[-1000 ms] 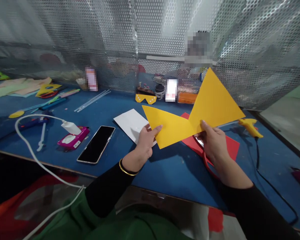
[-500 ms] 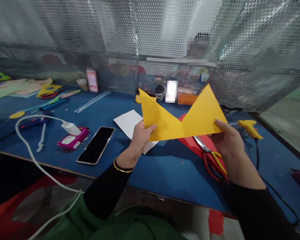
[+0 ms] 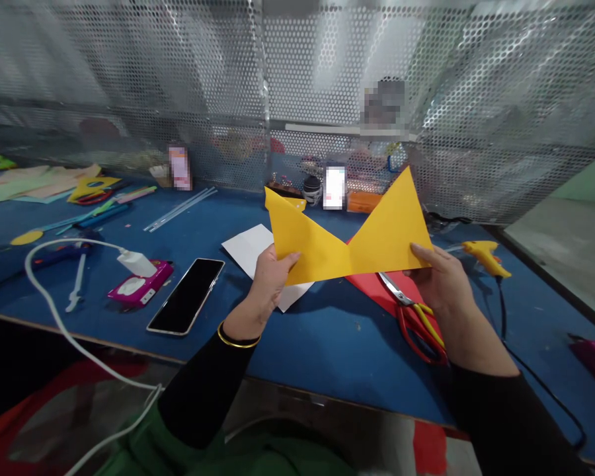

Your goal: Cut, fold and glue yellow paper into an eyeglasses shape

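A yellow sheet of paper (image 3: 350,254) with two pointed peaks and a V-shaped dip between them is held up above the table. My left hand (image 3: 270,277) pinches its lower left part, thumb in front. At the lower right edge, my right hand (image 3: 441,277) grips it the same way, its other fingers partly hidden behind the paper. Red-handled scissors (image 3: 421,324) lie beside my right hand, blades over a red sheet (image 3: 371,287). Behind my left hand, a white sheet (image 3: 248,246) rests on the table, partly covered.
On the blue table (image 3: 317,350) a phone (image 3: 186,296) and a purple power socket (image 3: 141,283) with a white charger lie to the left. A yellow glue gun (image 3: 486,256) with a black cord sits at the right. A perforated metal screen (image 3: 203,79) stands behind.
The view has shifted slightly, so the table things sit a little lower and further left. Both hands keep hold of the yellow paper, which has moved slightly left in view.
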Motion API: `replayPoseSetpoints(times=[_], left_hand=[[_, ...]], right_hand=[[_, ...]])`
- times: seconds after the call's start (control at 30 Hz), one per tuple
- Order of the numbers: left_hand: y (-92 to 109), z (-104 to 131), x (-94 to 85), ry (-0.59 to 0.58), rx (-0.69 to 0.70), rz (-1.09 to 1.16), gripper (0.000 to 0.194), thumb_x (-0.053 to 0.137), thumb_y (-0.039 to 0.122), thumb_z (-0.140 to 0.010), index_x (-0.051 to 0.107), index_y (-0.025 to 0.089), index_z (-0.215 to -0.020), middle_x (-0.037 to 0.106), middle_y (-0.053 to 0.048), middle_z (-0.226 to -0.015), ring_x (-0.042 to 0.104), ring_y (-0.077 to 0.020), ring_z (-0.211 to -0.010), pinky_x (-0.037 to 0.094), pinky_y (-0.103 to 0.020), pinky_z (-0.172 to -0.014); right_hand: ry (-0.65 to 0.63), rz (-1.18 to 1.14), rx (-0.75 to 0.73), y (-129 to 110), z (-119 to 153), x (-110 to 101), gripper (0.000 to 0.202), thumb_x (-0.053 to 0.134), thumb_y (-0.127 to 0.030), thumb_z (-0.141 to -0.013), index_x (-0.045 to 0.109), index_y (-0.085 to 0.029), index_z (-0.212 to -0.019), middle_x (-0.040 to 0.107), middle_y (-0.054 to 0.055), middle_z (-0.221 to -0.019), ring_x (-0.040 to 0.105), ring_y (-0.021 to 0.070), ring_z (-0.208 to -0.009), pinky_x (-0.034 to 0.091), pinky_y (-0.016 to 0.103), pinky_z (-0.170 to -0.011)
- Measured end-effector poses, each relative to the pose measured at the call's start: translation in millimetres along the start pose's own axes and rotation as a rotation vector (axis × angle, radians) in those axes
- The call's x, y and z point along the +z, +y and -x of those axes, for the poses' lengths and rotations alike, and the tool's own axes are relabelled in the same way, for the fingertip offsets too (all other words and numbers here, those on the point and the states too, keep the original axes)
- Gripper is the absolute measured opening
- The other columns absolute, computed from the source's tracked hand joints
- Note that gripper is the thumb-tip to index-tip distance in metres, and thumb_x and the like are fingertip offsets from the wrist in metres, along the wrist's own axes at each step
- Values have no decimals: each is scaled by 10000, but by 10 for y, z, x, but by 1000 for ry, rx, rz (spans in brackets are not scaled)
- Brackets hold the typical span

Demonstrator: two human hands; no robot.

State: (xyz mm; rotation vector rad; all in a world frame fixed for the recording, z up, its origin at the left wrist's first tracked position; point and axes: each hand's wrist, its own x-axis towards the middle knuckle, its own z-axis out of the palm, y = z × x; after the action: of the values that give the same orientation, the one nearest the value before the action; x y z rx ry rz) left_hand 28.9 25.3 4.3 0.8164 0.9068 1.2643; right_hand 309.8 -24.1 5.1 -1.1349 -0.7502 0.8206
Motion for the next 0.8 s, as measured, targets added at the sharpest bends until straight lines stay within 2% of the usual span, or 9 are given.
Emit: replayPoseSetpoints(times=[0.2, 0.37, 0.47, 0.53, 0.57, 0.63, 0.67, 0.73, 0.8], left_hand=[[-67, -11, 16, 7, -9, 60, 301, 720, 77, -722, 705, 153, -1013, 759, -95, -1087, 728, -237, -973, 548, -434, -988], [-119, 24, 67, -57, -74, 32, 346, 703, 119, -767, 669, 135, -1111, 732, -141, -1159, 711, -261, -1035, 551, -430, -975], [-155, 20, 83, 54, 53, -136, 602, 753, 188, -771, 546, 141, -1335, 628, -189, -1332, 630, -303, -1202, 513, -449, -1015], [-179, 26, 93, 116, 209, -300, 725, 783, 217, -750, 486, 159, -1409, 559, -195, -1413, 552, -319, -1299, 472, -464, -1056], [-188, 40, 102, 95, 283, -364, 729, 784, 216, -742, 493, 168, -1409, 556, -186, -1419, 532, -318, -1320, 455, -470, -1072], [-193, 101, 129, -79, 383, -414, 690, 774, 202, -736, 536, 195, -1384, 594, -152, -1390, 534, -303, -1323, 427, -475, -1103], [-189, 146, 145, -193, 404, -392, 679, 777, 198, -730, 556, 213, -1372, 608, -131, -1383, 535, -293, -1328, 410, -470, -1124], [-173, 248, 181, -424, 372, -286, 689, 811, 206, -711, 582, 257, -1358, 594, -87, -1421, 493, -272, -1378, 340, -438, -1189], [-159, 330, 212, -557, 316, -143, 674, 843, 199, -681, 623, 279, -1313, 608, -53, -1409, 455, -259, -1413, 301, -401, -1220]], right_hand=[[-71, 161, -57, 84, 142, 211, 351, 752, -559, -655, 707, -224, -749, 736, 32, -729, 666, 159, -609, 523, 271, -517], [-114, 476, -132, 151, 396, 399, 371, 732, -513, -719, 659, -196, -540, 661, 56, -523, 622, 185, -520, 505, 327, -583], [76, 655, -290, 6, 442, 377, 407, 567, -452, -855, 625, -209, -535, 639, 56, -533, 622, 198, -593, 460, 341, -649], [283, 931, -488, -163, 430, 343, 404, 467, -384, -899, 597, -209, -559, 595, 61, -546, 580, 203, -597, 383, 334, -608], [373, 1101, -584, -249, 427, 338, 388, 447, -359, -899, 584, -206, -571, 557, 61, -543, 547, 201, -580, 332, 330, -578], [449, 1323, -706, -382, 447, 378, 323, 462, -336, -886, 623, -180, -653, 514, 60, -561, 477, 188, -547, 239, 330, -541], [420, 1416, -768, -411, 474, 427, 303, 460, -327, -893, 669, -160, -750, 529, 67, -598, 453, 180, -543, 214, 332, -533], [258, 1541, -925, -378, 555, 574, 323, 446, -287, -913, 708, -139, -1032, 589, 94, -713, 447, 175, -563, 219, 341, -527], [45, 1553, -1024, -237, 646, 753, 408, 425, -209, -924, 641, -127, -1260, 602, 110, -749, 484, 202, -603, 265, 358, -539]])
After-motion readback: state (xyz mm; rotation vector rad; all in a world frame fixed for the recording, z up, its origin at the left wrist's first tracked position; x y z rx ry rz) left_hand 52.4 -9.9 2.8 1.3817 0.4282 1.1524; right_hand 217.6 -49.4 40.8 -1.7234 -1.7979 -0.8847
